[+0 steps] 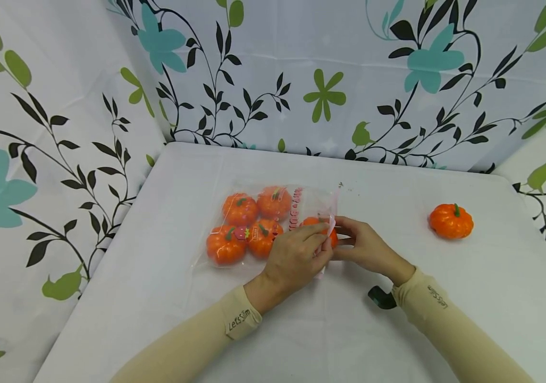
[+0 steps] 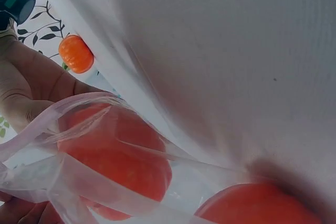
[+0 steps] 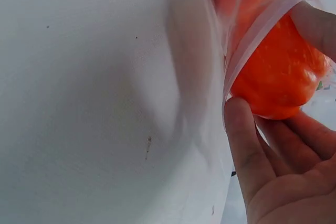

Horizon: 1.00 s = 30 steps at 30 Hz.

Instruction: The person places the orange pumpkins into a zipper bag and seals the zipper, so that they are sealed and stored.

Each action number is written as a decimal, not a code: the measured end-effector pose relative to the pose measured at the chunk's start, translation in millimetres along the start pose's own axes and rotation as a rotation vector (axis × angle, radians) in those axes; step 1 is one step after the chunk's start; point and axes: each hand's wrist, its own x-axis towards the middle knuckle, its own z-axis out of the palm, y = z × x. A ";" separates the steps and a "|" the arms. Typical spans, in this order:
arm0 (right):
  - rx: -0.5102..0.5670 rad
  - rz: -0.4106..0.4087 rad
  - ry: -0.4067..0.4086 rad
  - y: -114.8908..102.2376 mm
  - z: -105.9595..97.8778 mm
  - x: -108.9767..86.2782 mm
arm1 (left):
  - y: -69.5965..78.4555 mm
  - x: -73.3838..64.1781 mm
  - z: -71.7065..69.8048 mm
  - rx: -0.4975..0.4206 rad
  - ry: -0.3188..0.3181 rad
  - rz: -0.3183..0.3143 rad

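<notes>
A clear zip bag (image 1: 318, 199) lies flat on the table with several small orange toy pumpkins (image 1: 240, 209) inside, their stems green. My left hand (image 1: 296, 260) pinches the pink-edged mouth of the bag at its right end. Inside that mouth is another toy pumpkin (image 3: 281, 72), which my right hand (image 1: 361, 242) holds with fingers curled round it. In the right wrist view, the right fingers (image 3: 247, 140) lie below the pumpkin and against the bag's rim. Through the film, the left wrist view shows this same pumpkin (image 2: 118, 156).
One more toy pumpkin (image 1: 451, 221) sits alone on the right side of the white table (image 1: 445, 298). A dark wrist camera (image 1: 381, 298) sits by the right cuff. Patterned cloth (image 1: 273, 69) hangs behind and beside the table.
</notes>
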 end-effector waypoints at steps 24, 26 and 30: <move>-0.053 0.079 0.051 -2.7 12.0 1.2 | 1.7 -2.5 1.1 0.056 0.054 0.053; -0.078 0.092 0.063 -4.9 14.9 1.8 | 2.3 -2.3 0.8 0.058 0.053 0.060; -0.115 0.092 0.044 -7.6 18.3 5.1 | 3.6 -2.5 0.9 0.053 0.055 0.073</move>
